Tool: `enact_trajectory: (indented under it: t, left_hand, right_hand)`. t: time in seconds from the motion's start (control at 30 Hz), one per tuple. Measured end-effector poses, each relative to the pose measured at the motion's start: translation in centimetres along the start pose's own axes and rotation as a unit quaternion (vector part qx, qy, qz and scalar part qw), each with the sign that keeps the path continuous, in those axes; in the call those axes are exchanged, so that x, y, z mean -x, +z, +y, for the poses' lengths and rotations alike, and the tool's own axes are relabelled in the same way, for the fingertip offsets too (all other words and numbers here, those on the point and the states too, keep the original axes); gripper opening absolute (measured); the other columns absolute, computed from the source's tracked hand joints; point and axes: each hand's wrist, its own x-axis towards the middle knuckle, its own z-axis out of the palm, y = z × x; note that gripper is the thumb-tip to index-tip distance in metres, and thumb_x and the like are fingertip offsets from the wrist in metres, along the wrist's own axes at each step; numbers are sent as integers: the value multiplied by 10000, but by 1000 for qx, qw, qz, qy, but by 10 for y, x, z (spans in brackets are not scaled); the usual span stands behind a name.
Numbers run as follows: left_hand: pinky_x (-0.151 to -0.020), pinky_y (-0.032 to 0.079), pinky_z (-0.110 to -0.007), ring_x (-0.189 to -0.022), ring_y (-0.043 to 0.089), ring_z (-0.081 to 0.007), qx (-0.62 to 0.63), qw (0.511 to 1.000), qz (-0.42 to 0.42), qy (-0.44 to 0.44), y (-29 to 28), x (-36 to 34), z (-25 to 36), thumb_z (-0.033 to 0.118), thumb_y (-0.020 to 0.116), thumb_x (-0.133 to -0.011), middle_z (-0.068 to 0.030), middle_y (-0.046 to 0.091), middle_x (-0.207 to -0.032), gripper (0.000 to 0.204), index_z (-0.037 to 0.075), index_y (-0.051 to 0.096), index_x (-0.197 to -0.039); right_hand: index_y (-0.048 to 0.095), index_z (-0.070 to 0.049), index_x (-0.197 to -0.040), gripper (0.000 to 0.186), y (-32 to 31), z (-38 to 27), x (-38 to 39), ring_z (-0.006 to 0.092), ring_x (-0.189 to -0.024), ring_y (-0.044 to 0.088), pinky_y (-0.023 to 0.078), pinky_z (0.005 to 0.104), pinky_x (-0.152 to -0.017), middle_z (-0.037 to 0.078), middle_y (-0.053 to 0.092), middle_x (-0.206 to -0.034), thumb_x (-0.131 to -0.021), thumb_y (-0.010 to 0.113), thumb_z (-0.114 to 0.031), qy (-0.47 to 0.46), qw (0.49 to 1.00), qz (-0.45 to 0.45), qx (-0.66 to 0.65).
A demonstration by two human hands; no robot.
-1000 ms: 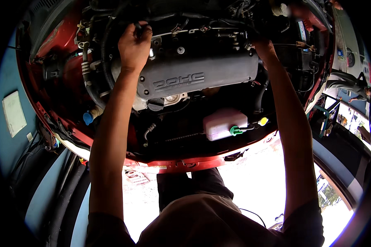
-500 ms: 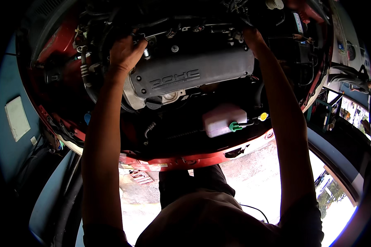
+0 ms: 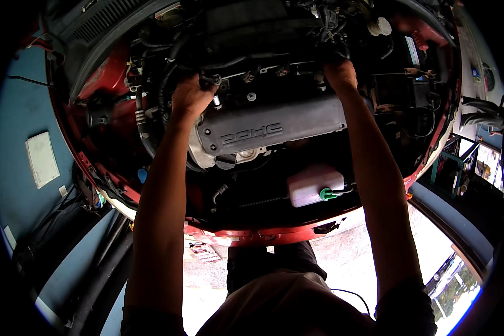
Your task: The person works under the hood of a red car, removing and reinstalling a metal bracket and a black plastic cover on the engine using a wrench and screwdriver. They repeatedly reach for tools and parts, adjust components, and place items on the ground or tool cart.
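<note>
My left hand (image 3: 193, 95) is closed at the back left of the grey engine cover (image 3: 274, 123), its fingers around a dark part I cannot make out, beside a silver cylindrical fitting (image 3: 217, 101). My right hand (image 3: 340, 74) reaches in among dark hoses (image 3: 333, 36) behind the cover's right end; its fingertips are hidden in shadow. A metal rail (image 3: 243, 73) with connectors runs between my hands.
A translucent reservoir (image 3: 311, 185) with a green cap sits near the red front edge (image 3: 246, 235) of the engine bay. A battery (image 3: 417, 89) is at right. A blue wall (image 3: 19, 123) stands left. Part of another person (image 3: 481, 117) shows at far right.
The view has shifted, so the engine sits lower in the picture and more of its rear shows. My right hand has moved slightly farther back relative to the cover.
</note>
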Motion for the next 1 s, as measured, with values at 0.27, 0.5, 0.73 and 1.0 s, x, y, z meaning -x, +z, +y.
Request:
enact_trajectory:
  t: [0.27, 0.5, 0.73, 1.0]
  left_hand:
    - [-873, 523, -417, -1035, 663, -360, 73, 988, 59, 125, 17, -12, -13, 312, 733, -875, -147, 712, -1105, 382, 102, 665, -1187]
    - [-842, 526, -403, -973, 677, -353, 85, 976, 120, 159, 10, 1, -9, 264, 742, -873, -153, 718, -1063, 338, 85, 671, -1151]
    - [-800, 541, -383, -915, 702, -324, 85, 986, 93, 112, 6, -2, -1, 283, 759, -851, -130, 738, -981, 300, 94, 712, -1079]
    - [-773, 562, -346, -846, 723, -249, 127, 973, 147, 128, 1, 8, 0, 274, 816, -773, -73, 746, -941, 284, 115, 730, -992]
  right_hand:
    - [665, -157, -1273, 583, 30, 34, -54, 311, -1220, 614, 486, 408, -987, 117, 666, -1294, -816, 609, -514, -61, 997, 45, -5]
    - [706, -138, -1184, 537, 12, 11, -11, 307, -1150, 651, 499, 396, -964, 108, 706, -1211, -791, 634, -497, -8, 998, 61, -23]
    - [725, -123, -1137, 540, 13, 19, -8, 348, -1103, 665, 520, 409, -920, 133, 726, -1137, -784, 670, -528, -72, 982, 141, -105]
    - [731, -41, -1084, 521, 12, 9, 16, 315, -982, 707, 513, 364, -865, 165, 746, -1029, -798, 666, -472, -68, 959, 209, -180]
